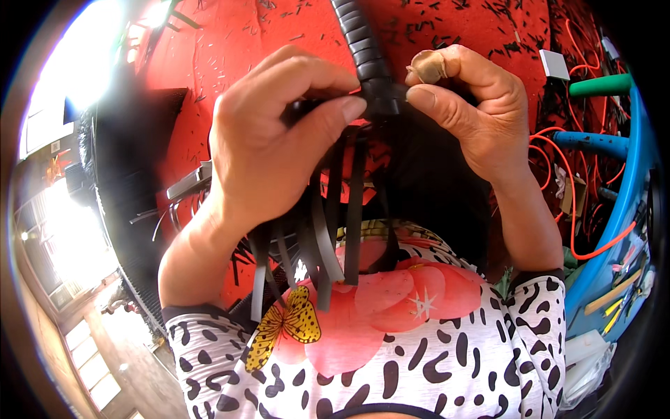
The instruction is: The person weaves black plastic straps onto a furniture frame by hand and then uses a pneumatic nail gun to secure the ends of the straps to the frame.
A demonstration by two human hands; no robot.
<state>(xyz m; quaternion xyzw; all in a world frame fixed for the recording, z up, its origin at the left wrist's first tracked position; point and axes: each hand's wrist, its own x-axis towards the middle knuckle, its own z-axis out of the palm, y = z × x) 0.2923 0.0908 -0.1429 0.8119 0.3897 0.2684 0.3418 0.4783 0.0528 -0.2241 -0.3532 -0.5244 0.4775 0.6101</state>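
Observation:
A black rod-like piece (364, 52) wrapped in overlapping bands runs down from the top edge to between my hands. My left hand (269, 133) is closed at the left of its lower end, thumb and fingers pinched on a dark strip. On the other side my right hand (481, 112) pinches what looks like the same black strip, blurred where it crosses the rod. A tan finger cover (427, 66) sits on my right index fingertip. Several flat black strips (354, 209) hang below the rod in front of my shirt.
Black scraps lie scattered over a red cloth (230, 42). At the right stand a blue plastic stool or rack (631, 160), a green tube (600, 86) and looping orange cord (574, 202). Tools (614, 307) lie at the lower right. A small white box (554, 64) is nearby.

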